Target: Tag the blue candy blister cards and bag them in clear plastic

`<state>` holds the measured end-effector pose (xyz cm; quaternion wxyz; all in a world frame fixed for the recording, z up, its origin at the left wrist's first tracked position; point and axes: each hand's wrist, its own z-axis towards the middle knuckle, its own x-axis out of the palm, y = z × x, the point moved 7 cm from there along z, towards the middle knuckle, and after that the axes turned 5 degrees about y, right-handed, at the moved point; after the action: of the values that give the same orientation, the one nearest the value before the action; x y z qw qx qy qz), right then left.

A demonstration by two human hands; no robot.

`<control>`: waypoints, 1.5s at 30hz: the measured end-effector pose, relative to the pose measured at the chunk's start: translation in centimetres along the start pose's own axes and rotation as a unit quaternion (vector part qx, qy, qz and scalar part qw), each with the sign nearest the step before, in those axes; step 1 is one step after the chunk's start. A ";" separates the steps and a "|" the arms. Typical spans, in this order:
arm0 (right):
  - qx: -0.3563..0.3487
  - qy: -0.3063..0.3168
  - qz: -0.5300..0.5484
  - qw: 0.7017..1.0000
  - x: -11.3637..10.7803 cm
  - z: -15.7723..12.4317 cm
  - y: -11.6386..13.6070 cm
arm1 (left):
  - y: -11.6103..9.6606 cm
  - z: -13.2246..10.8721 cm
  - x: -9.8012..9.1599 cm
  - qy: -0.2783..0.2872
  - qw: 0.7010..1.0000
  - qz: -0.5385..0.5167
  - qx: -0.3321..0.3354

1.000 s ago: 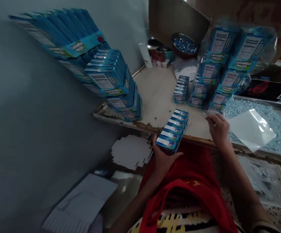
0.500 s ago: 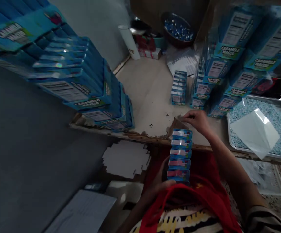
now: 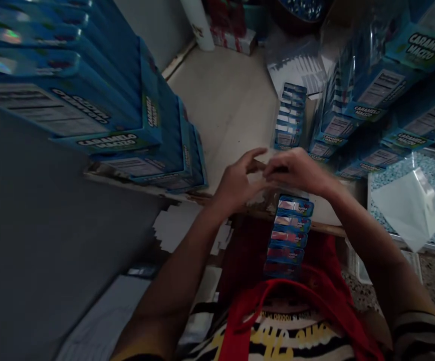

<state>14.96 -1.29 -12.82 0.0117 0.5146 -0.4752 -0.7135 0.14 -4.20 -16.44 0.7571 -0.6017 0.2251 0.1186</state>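
Note:
Over the table's front edge both hands meet. My left hand [image 3: 238, 180] has its thumb and fingers apart in a curve, the tips close to the other hand. My right hand [image 3: 296, 170] is closed, fingers bent together; what they pinch is hard to see, though a faint clear sheen shows beneath them. Just below, a row of small blue candy boxes [image 3: 288, 235] leans against the red apron [image 3: 247, 250], with neither hand around it. Beyond my right hand, a similar row of blue boxes [image 3: 289, 120] stands on the table [image 3: 217, 110].
Tall stacks of blue "Caramelo Macizo" boxes rise at the left [image 3: 108, 140] and the right [image 3: 368, 110]. A metal tray [image 3: 370, 205] of pale blue pieces lies at the right, a white sheet [image 3: 409, 210] on it. Papers [image 3: 296, 65] and a dark bowl [image 3: 303, 22] are farther back.
My left hand has let go of the row of boxes and come up beside my right hand. The view has shifted closer to the table.

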 end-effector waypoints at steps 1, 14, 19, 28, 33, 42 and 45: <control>0.012 -0.032 -0.010 0.999 -1.4 -0.5 0.5 | -0.4 1.4 0.2 0.007 1.000 -0.015 0.004; 0.174 -0.148 -0.080 0.970 -5.8 -9.0 -0.8 | -5.9 6.2 -3.3 -0.137 0.970 0.024 0.197; 0.114 -0.301 -0.285 0.903 -8.7 -9.8 5.5 | -11.3 1.1 -6.5 -0.265 0.863 0.014 0.430; 0.078 -0.372 -0.170 0.909 -6.1 -10.1 0.4 | -1.7 2.6 -3.3 -0.143 0.983 0.017 0.111; 0.162 -0.387 -0.013 0.907 -7.3 -10.7 -5.0 | 0.9 4.8 -0.2 0.047 0.998 -0.006 0.039; 0.033 -0.314 -0.301 0.900 -7.5 -10.0 7.6 | -4.8 5.3 -2.6 -0.106 0.986 0.114 0.057; -0.015 -0.254 -0.363 0.896 -7.4 -8.1 13.1 | -9.7 4.7 -1.9 -0.108 0.959 0.238 0.109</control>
<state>18.25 -10.14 1.42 -0.3616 0.4526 -0.2316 -0.7816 3.82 -1.86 -6.40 0.7877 -0.4282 0.2902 0.3346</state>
